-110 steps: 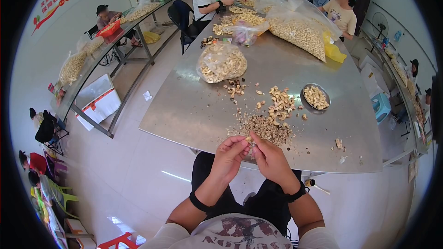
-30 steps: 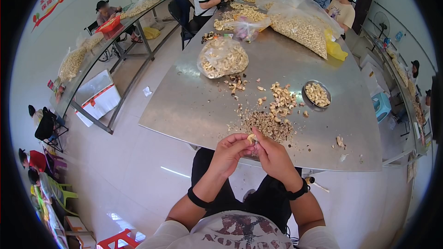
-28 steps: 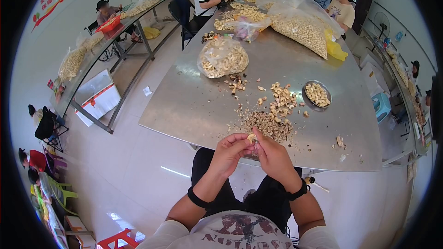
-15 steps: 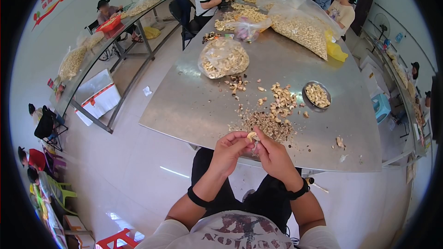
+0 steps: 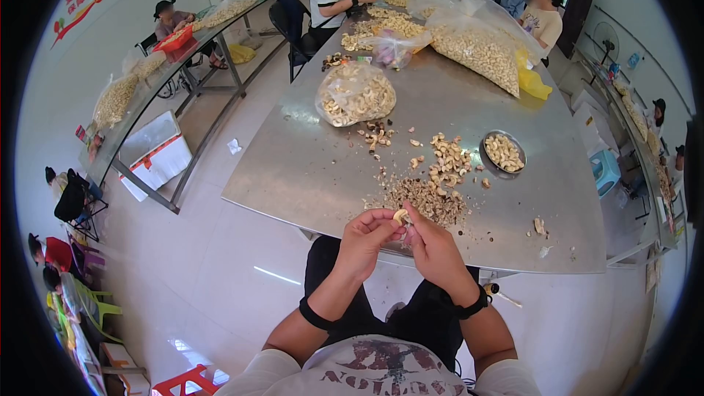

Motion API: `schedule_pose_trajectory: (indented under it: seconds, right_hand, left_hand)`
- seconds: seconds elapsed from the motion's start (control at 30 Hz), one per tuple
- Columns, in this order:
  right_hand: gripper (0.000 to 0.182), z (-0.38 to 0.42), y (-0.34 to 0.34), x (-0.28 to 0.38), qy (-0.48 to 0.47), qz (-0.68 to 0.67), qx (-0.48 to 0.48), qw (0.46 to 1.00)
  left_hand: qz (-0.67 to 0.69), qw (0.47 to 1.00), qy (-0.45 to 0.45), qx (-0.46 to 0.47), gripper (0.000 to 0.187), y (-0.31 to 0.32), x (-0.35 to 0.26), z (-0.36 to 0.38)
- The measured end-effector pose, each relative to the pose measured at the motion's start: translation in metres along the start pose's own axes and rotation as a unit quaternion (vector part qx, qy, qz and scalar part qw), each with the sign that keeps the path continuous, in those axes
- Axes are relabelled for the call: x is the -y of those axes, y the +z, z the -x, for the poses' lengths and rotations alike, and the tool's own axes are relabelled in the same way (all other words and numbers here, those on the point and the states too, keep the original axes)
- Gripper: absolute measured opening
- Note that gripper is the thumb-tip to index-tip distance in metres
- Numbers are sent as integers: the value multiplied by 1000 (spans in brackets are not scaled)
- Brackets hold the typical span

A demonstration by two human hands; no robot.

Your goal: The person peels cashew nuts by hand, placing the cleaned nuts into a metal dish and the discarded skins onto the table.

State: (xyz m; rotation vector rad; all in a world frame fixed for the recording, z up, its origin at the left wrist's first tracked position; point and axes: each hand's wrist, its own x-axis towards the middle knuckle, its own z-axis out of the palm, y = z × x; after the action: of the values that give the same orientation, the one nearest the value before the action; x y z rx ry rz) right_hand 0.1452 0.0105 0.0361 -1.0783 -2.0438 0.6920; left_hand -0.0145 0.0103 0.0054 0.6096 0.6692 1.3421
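Observation:
A pale cashew is pinched between the thumb and fingers of my left hand, just over the table's near edge. My right hand is closed right beside it, thumb and fingers drawn together at the nut. Something small and whitish shows between the two hands, but I cannot make out what it is. Directly beyond my fingertips lies a heap of brown skin bits. A pile of loose cashews adjoins it, and a round metal dish of cashews stands to the right.
On the steel table sit a clear bag of cashews and a larger sack farther back. A yellow bag lies beside the sack. Other people work around the far end; a side table runs along the left.
My hands stay in almost the same place, with the cashew still in the left fingers. At the far right of the table, a seated person's head and arm have shifted slightly.

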Motion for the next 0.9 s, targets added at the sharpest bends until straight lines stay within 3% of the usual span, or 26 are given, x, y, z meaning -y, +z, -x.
schedule_pose_trajectory:
  seconds: [0.13, 0.3, 0.43, 0.5, 0.9]
  right_hand:
    - [49, 1, -2, -1, 0, -3, 9, 1000]
    - [49, 3, -5, 1, -37, 103, 18, 994]
    - [47, -1, -18, 3, -12, 97, 78, 992]
    - [45, -2, -23, 3, -5, 28, 108, 994]
    - [43, -1, -16, 4, -24, 64, 61, 996]
  left_hand:
    - [-11, 1000, -14, 21, 20, -4, -1, -1]
    - [-4, 998, -59, 31, 19, -11, -5, -2]
    - [-10, 993, -97, 61, 18, -19, -4, -3]
    - [-6, 993, -102, 56, 17, -17, -5, -1]
    - [34, 992, -107, 52, 17, -16, -2, -2]
